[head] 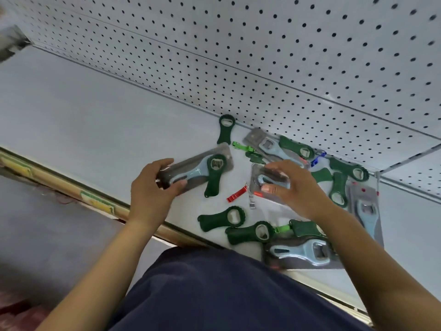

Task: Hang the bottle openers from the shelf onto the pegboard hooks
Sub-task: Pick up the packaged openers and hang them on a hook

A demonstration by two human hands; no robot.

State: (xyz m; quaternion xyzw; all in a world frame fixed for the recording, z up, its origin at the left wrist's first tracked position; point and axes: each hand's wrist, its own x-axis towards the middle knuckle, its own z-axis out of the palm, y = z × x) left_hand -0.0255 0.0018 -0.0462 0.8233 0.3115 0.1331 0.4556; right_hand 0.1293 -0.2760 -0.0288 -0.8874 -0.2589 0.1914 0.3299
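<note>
Gripping one carded opener in each of the two hands, the person leans over the shelf (95,120), with the pegboard (286,56) rising beyond the fingertips. The left hand (152,187) has its fingers and thumb wrapped round the near end of a blister pack (198,166). The right hand (293,189) pinches a second blister pack (267,177) by its edge, thumb on top, low over the shelf. I cannot tell whether either pack is clear of the shelf.

These packs look light and fairly stiff: a flat grey card under a clear, glossy shell, probably slippery and likely to flex if squeezed in the middle. The card's edges or the handle end seem the safer hold, leaving the far end free for a hook. No hang hole or hook shows clearly here.

Each pack carries a pale blue opener with a dark grip and a metal mouth. Beyond and nearer than the hands lie loose dark green openers (225,130), each one piece with a ringed head and flared handle, seemingly rigid and simple to hang by the ring. A small red opener (236,194) lies between the hands. Two more carded blue ones lie on the shelf, a near pack (303,253) below the right hand and an outer pack (365,209) on its far side.
</note>
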